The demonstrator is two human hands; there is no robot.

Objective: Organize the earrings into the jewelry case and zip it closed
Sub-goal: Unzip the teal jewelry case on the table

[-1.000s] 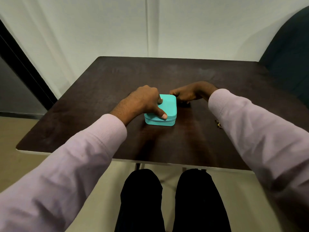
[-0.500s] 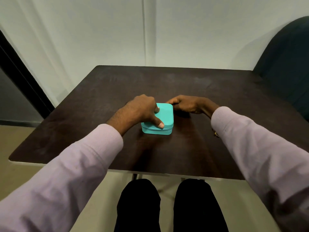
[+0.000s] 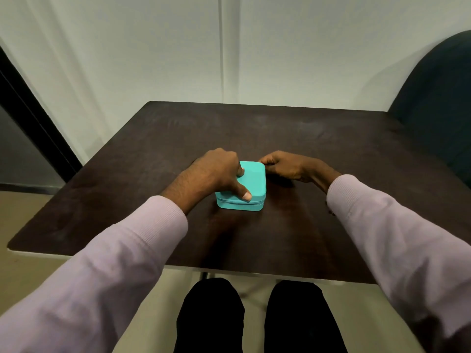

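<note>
Setting: on a dark wooden surface [image 3: 305, 238] before a pale wall, a seated person in lilac sleeves works with both hands.
Case: a turquoise jewelry case [image 3: 251, 187] sits flat near the middle of the surface, its lid down and the zip line visible along the near side.
Left hand: the left hand [image 3: 216, 174] rests on top of the case, fingers [image 3: 239, 171] curled over the far left part of the lid and the thumb [image 3: 243, 193] pressed against the near edge, gripping it.
Right hand: the right hand [image 3: 285, 166] sits at the far right corner of the case, fingers pinched together there; what they pinch is too small to tell.
Chair: a dark green chair [image 3: 438, 110] stands at the right, beyond the surface.
</note>
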